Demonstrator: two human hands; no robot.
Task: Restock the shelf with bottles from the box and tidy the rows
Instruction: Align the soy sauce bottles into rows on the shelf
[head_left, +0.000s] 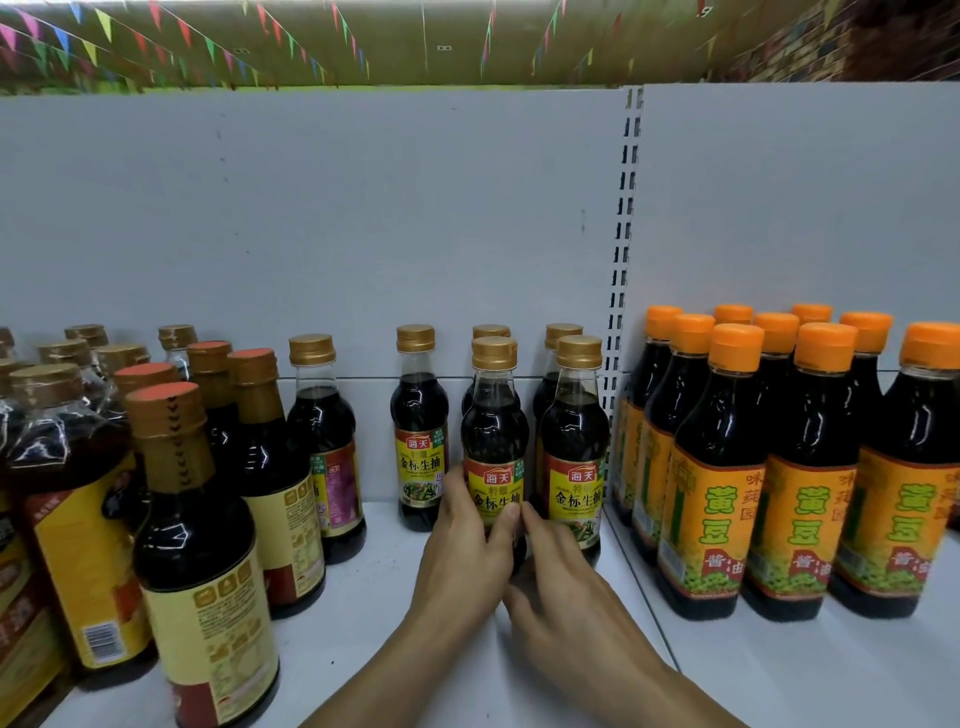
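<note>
Around the front bottle (494, 415), gold-capped twins (575, 441); orange-capped bottles (719, 467) rightward.

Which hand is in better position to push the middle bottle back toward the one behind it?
Left, probably. The left hand wraps the bottle at its label, thumb across the front. The right hand only touches its lower right side, crowded by the next bottle.
</note>
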